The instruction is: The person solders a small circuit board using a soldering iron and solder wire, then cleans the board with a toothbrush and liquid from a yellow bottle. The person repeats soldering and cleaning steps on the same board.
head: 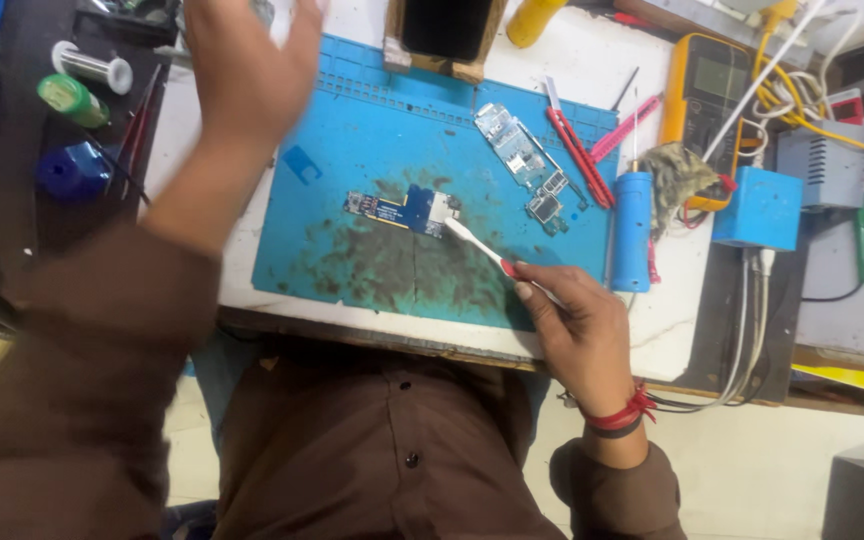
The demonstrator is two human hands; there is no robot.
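Observation:
A small blue circuit board [404,210] lies in the middle of the stained blue work mat [352,140]. My right hand [577,335] holds a white toothbrush [472,243] by its handle, and the brush head touches the board's right end. My left hand [250,62] is raised over the mat's far left corner, blurred, fingers together, with nothing seen in it. A second, silver circuit board [522,165] lies farther right on the mat.
Red tweezers [580,155], a blue cylinder tool [633,230], a yellow multimeter [707,95] and a blue box [762,208] with cables stand right of the mat. A solder spool [92,68], green bottle [72,100] and blue cap [72,170] sit left. A wooden phone holder [444,40] is behind.

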